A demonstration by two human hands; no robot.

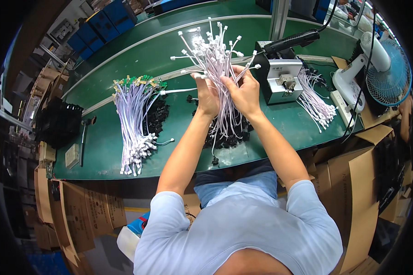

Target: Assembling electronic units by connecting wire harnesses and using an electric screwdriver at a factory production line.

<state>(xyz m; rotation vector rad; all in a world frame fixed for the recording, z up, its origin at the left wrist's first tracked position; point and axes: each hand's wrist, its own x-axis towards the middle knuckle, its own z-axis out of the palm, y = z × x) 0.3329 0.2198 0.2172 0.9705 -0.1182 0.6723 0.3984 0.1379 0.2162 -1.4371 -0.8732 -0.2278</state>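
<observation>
A thick bundle of white cables (219, 68) stands upright between my hands over the bench, its white plugs fanned out at the top. My right hand (244, 95) grips the bundle from the right, thumb across its front. On the other side my left hand (208, 97) is closed against it, fingers partly hidden behind the cables. The lower ends hang down over a pile of black connectors (231, 139). To the left lies another bunch of white cables (135, 117) with green and yellow pieces at its far end; black parts (158, 117) lie beside it.
A boxy silver-and-black machine (283, 80) stands right of my hands, with more white cables (315, 98) beside it. Farther right are a power strip (344, 106) and a blue fan (390, 71). Black stacked trays (57, 121) sit at the left end of the green bench (101, 158).
</observation>
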